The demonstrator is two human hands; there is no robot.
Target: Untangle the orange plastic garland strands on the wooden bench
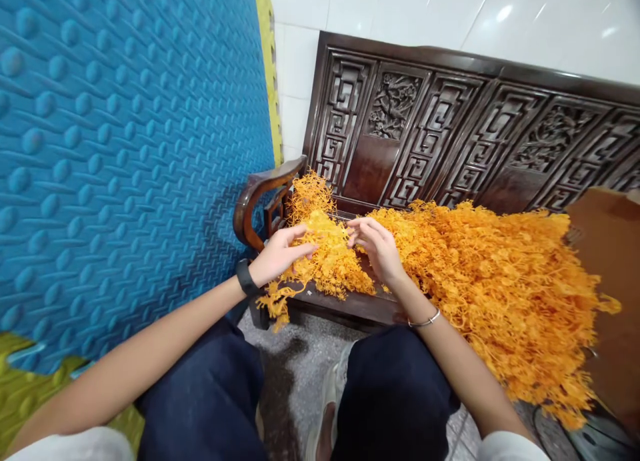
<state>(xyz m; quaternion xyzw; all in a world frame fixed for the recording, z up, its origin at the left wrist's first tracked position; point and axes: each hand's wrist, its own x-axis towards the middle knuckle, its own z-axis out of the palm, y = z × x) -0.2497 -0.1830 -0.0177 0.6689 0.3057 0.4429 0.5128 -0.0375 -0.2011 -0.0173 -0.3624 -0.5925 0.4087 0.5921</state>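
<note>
My left hand [281,253] hovers at the left side of a small heap of yellow-orange, branching plastic-looking pieces [333,261]. Its thumb and fingers are apart, and I see nothing between them. Across the heap from it, my right hand [379,248] has loosely bent fingers, spread and without a visible object. Both palms face inward over the heap, which lies on a dark wooden bench seat [345,308]. A few strands hang over the front edge near the left wrist. Whether the fingertips touch the pieces I cannot tell.
A much larger orange pile [500,281] covers the bench to the right, beside a brown cardboard sheet [615,248]. The carved backrest [373,174] stands behind. A curved armrest [245,211] and an upright blue foam mat [135,134] bound the left side.
</note>
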